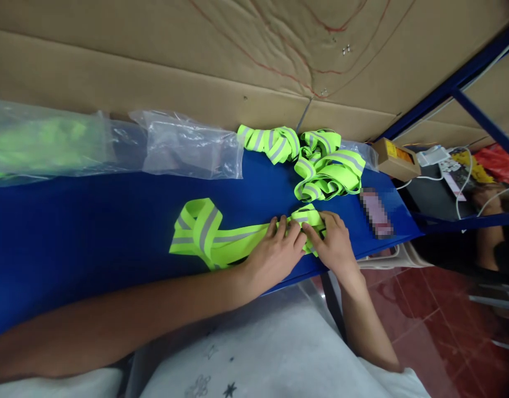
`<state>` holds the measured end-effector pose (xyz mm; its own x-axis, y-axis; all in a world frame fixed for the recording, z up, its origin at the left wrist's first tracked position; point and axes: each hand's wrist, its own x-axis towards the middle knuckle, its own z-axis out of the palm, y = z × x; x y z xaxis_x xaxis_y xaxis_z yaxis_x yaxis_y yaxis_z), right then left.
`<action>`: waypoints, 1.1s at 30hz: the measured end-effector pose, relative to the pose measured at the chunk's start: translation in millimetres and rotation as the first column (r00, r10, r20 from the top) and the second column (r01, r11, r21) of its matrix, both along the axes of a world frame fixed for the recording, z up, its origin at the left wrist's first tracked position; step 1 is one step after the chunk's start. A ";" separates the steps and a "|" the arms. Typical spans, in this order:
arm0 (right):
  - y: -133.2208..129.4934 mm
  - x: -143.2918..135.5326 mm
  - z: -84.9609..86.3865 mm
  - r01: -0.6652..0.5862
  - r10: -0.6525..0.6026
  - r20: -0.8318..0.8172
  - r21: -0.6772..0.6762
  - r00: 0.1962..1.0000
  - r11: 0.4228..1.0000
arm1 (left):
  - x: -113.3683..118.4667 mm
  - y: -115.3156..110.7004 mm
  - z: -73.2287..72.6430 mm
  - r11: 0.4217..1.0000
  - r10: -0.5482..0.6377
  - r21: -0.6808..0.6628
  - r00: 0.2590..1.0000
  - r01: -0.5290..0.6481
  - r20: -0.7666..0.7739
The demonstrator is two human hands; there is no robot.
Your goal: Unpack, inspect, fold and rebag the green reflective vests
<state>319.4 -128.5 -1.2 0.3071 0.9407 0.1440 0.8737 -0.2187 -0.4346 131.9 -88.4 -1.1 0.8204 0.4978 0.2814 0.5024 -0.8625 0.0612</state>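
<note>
A neon yellow-green reflective strap [203,232] with a grey stripe lies along the front of the blue table, its left part looped over itself. My left hand [276,255] is closed, its curled fingers gripping the strap near its right end. At that end my right hand [337,243] has thumb and fingers closed around the folded band. The fingers partly cover the fold, so its details are hidden. Just behind my hands, a tangled pile of similar straps [331,168] and a rolled bundle of strap [273,143] lie on the table.
Clear plastic bags [192,146] lie against the cardboard wall, and a bag on the left [42,143] holds more neon material. A blurred pink-and-white item [376,213] is to the right. Beyond it stand a small cardboard box [397,159] and cables. Part of another person shows at far right.
</note>
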 end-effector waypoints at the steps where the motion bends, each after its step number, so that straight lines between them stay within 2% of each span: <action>1: -0.2 -2.1 2.1 0.007 -0.007 -0.053 -0.007 0.999 1.000 | -1.1 -0.3 0.6 1.000 0.005 -0.025 1.000 -0.005 -0.002; 3: -0.7 -3.8 9.0 0.032 -0.037 -0.146 -0.039 0.989 0.999 | -3.9 -1.2 2.1 0.997 0.014 -0.074 1.000 -0.014 -0.006; 5: -1.3 -1.0 17.7 0.074 -0.085 -0.139 -0.080 0.987 0.994 | -6.5 -1.7 3.2 0.994 0.007 -0.110 1.000 -0.008 -0.014; 7: -2.2 4.0 25.4 0.134 -0.137 -0.024 -0.081 0.990 0.988 | -6.9 -1.3 3.3 0.992 -0.014 -0.127 1.000 0.011 -0.025; 10: -3.1 5.5 31.0 0.185 -0.181 0.211 0.000 0.961 0.983 | -3.1 -1.3 1.8 0.991 -0.069 -0.119 0.997 0.063 -0.044; 12: -2.9 -1.0 29.5 0.122 -0.135 0.366 0.059 0.921 0.991 | 0.3 -4.2 0.8 0.993 -0.070 -0.094 0.996 0.064 -0.056; 14: -2.1 -11.3 25.2 0.006 -0.040 0.498 0.070 0.866 0.998 | 2.4 -9.6 0.6 0.999 -0.015 -0.042 0.997 0.011 -0.077; 17: -1.9 -24.1 20.0 -0.150 0.116 0.560 0.015 0.820 0.989 | 2.5 -18.0 1.8 0.995 0.087 0.065 0.988 -0.079 -0.128; 20: -5.6 -26.4 24.6 -0.246 0.233 0.431 -0.027 0.872 0.969 | 1.0 -21.0 3.1 0.988 0.108 0.127 0.984 -0.089 -0.144; 23: -10.1 -19.9 35.9 -0.370 0.374 0.141 -0.053 0.917 0.928 | -0.4 -19.7 4.3 0.987 0.100 0.141 0.985 -0.080 -0.139; 25: -10.0 -13.5 39.3 -0.405 0.404 -0.055 -0.009 0.913 0.914 | -1.1 -19.0 5.3 0.986 0.104 0.144 0.985 -0.084 -0.140; 27: -6.5 -6.9 35.2 -0.367 0.372 -0.179 0.064 0.911 0.928 | -1.7 -19.0 5.9 0.985 0.106 0.150 0.985 -0.085 -0.139; 29: -1.3 -1.6 24.9 -0.285 0.300 -0.219 0.099 0.928 0.953 | -1.9 -19.4 5.5 0.984 0.109 0.157 0.985 -0.088 -0.136; 33: 4.7 1.5 7.9 -0.125 0.126 -0.187 0.018 0.974 0.992 | -2.8 -18.9 2.1 0.985 0.106 0.143 0.989 -0.091 -0.101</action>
<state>320.9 -123.8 6.6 0.2088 0.9727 0.1008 0.7971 -0.1096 -0.5938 129.1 -107.4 1.0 0.7984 0.5406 0.2652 0.5828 -0.8046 -0.1142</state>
